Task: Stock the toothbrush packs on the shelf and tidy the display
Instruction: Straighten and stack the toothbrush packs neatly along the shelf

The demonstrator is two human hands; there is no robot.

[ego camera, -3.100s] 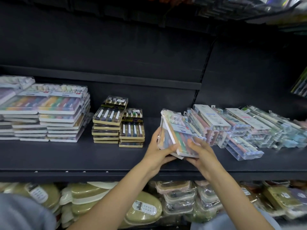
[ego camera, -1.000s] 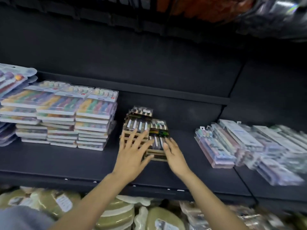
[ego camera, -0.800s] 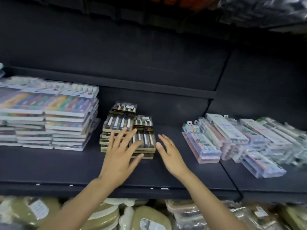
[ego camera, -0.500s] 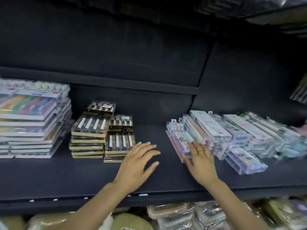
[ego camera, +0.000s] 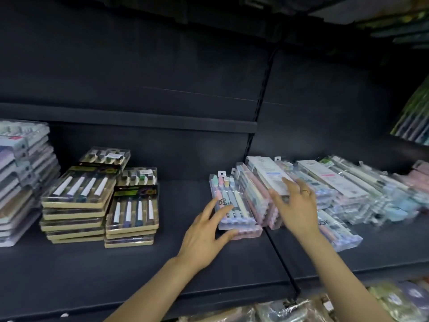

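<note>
Clear pastel toothbrush packs (ego camera: 234, 201) are laid leaning in a messy row on the dark shelf (ego camera: 185, 263), right of centre. The left hand (ego camera: 204, 235) is stretched in, fingers spread, thumb and fingertips set against the leftmost pack. The right hand (ego camera: 296, 205) is laid over the next packs, fingers splayed, nothing gripped

Left hand (ego camera: 204, 238) and right hand (ego camera: 296, 208) reach forward, fingers (ego camera: 210, 210) spread.
</note>
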